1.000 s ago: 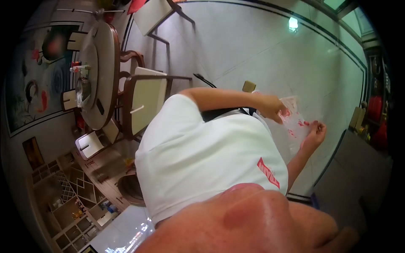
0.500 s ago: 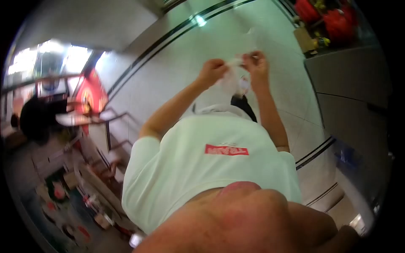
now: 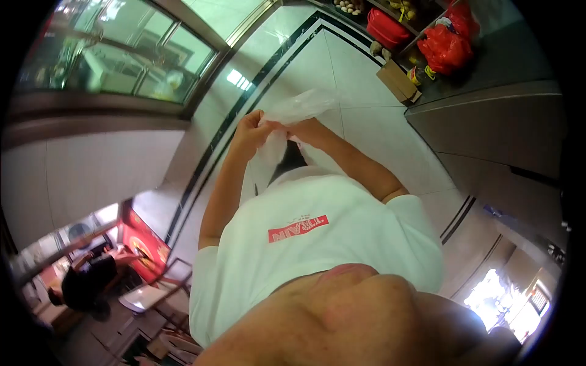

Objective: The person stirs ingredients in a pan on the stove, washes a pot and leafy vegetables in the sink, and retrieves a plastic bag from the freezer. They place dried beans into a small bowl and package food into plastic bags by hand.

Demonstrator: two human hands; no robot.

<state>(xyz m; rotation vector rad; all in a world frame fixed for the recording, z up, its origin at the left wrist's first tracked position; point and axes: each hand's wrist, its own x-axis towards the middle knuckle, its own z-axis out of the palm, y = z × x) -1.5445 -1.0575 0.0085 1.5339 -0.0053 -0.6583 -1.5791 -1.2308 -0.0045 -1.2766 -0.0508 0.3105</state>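
Observation:
A thin, translucent white plastic bag (image 3: 303, 105) is stretched between my two hands in front of my body, its loose film spreading forward and hanging down. My left hand (image 3: 249, 133) pinches its left side, fingers closed. My right hand (image 3: 308, 132) is close beside the left, gripping the bag's film; its fingertips are partly hidden by the plastic. Whether anything is inside the bag I cannot make out.
On the right stands a grey cabinet (image 3: 488, 131). Red plastic bags (image 3: 444, 49), a red basket (image 3: 387, 28) and a cardboard box (image 3: 397, 82) are near it. A glass partition (image 3: 134, 49) is at upper left. A person in black (image 3: 90, 282) is beyond some chairs.
My view has turned, bringing the glass partition into sight. My hands have come closer together and shifted left in view, and the bag's film now spreads out ahead of them.

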